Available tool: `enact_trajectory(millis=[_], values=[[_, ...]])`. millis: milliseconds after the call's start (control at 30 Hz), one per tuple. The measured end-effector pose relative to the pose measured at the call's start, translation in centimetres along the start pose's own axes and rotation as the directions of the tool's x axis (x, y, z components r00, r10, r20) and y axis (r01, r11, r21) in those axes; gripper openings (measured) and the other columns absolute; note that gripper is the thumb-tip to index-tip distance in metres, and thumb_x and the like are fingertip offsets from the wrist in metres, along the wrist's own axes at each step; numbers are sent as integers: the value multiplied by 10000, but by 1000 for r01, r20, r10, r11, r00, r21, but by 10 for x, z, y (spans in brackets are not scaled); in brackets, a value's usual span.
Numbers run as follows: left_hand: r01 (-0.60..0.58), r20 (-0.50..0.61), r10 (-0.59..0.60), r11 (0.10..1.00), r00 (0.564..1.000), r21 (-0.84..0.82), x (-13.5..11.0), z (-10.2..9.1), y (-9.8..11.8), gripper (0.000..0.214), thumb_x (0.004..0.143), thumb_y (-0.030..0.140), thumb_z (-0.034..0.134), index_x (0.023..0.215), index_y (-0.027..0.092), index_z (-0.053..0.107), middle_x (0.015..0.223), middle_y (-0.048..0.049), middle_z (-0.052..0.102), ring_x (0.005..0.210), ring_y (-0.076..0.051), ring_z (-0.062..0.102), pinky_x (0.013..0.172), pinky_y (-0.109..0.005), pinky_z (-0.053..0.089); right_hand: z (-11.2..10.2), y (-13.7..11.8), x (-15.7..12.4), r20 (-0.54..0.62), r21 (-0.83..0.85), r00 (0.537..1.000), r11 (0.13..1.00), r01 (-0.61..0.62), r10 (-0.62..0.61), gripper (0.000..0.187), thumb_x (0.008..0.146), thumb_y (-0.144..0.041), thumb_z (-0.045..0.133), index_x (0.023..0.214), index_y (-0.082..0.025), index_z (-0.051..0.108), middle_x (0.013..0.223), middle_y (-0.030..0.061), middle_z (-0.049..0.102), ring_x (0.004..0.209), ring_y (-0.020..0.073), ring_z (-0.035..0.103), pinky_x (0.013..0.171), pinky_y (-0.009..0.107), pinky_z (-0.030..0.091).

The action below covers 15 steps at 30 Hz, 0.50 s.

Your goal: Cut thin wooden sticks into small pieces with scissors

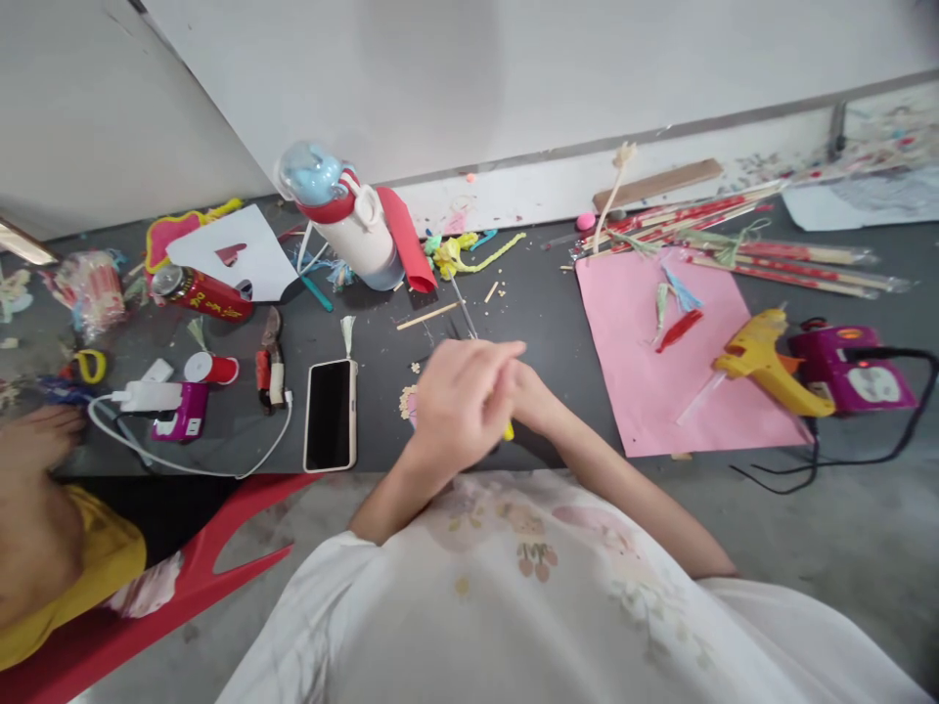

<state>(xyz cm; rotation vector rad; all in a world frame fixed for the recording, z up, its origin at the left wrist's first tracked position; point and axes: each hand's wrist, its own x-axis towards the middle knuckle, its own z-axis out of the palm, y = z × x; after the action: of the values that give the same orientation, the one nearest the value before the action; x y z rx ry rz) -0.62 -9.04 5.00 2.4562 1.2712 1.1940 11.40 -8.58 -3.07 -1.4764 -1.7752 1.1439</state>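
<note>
Above the near table edge my two hands cross, slightly blurred. My left hand (459, 406) lies on top, its fingers curled together, with one finger or the thumb pointing right. What it may hold is hidden. Behind it, my right hand (529, 396) is partly covered, and its fingers do not show. A small yellow piece (509, 430) peeks out below the hands. Just beyond them are a thin metal rod (464, 308), a wooden stick (429, 316) and small pale bits (408, 401). A phone (330, 416) rests left of my left hand.
Pink paper (616, 372) lies to the right, with a yellow glue gun (763, 362) and a purple power block (851, 367). At the back stands a water bottle (359, 235). Pliers (270, 362) and a red can (201, 293) are leftward. Another person's hand (40, 440) rests far left.
</note>
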Motion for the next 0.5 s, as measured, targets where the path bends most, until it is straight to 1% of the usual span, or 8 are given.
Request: enact_trajectory(millis=[67, 100, 133, 200, 300, 400, 500], values=[[136, -115, -122, 982, 986, 127, -5, -10, -15, 176, 890, 159, 461, 981, 176, 610, 914, -55, 664, 907, -152, 579, 868, -303, 426, -9, 1, -1, 42, 32, 999, 999, -32, 31, 248, 822, -410, 491, 794, -167, 531, 628, -12, 536, 550, 110, 479, 519, 239, 389], [208, -148, -180, 956, 973, 208, -8, -13, -23, 182, 894, 173, 456, 979, 176, 616, 931, -68, 655, 935, -168, 572, 882, -322, 416, -12, 0, -3, 51, 31, 998, 999, -41, 39, 238, 794, -407, 524, 808, -169, 520, 630, -25, 528, 546, 102, 462, 522, 231, 375], [235, -169, -194, 933, 966, 272, -11, -14, -31, 190, 897, 191, 452, 979, 176, 623, 944, -78, 646, 960, -182, 565, 888, -335, 412, -15, -3, -5, 55, 19, 998, 999, -32, 31, 234, 770, -396, 551, 824, -172, 513, 630, -33, 520, 544, 98, 450, 526, 227, 364], [251, -146, -214, 910, 966, 330, -17, -14, -43, 206, 901, 215, 449, 1003, 178, 625, 983, -87, 641, 1003, -197, 559, 913, -351, 407, -20, -7, -10, 67, -6, 998, 1000, 1, -1, 220, 749, -359, 569, 850, -176, 500, 642, -38, 512, 548, 97, 440, 542, 226, 355], [233, -81, -218, 927, 973, 293, -25, -9, -49, 205, 905, 242, 463, 1014, 178, 624, 978, -74, 666, 970, -181, 591, 889, -325, 434, -25, -11, -17, 87, -35, 995, 998, 55, -52, 198, 751, -320, 556, 873, -180, 487, 674, -32, 519, 562, 99, 449, 567, 232, 360], [263, -95, -248, 943, 964, 203, -30, -7, -46, 193, 907, 251, 475, 994, 184, 634, 922, -49, 689, 876, -143, 628, 809, -268, 465, -29, -14, -21, 91, -67, 994, 995, 72, -66, 215, 748, -306, 555, 908, -176, 495, 696, -21, 529, 568, 105, 460, 575, 238, 365], [286, -116, -273, 951, 955, 119, -32, -8, -44, 177, 905, 239, 484, 926, 197, 655, 837, -16, 695, 797, -114, 636, 747, -230, 471, -35, -18, -26, 81, -96, 995, 994, 58, -51, 303, 727, -301, 583, 987, -164, 510, 716, -10, 546, 580, 112, 477, 581, 241, 375]])
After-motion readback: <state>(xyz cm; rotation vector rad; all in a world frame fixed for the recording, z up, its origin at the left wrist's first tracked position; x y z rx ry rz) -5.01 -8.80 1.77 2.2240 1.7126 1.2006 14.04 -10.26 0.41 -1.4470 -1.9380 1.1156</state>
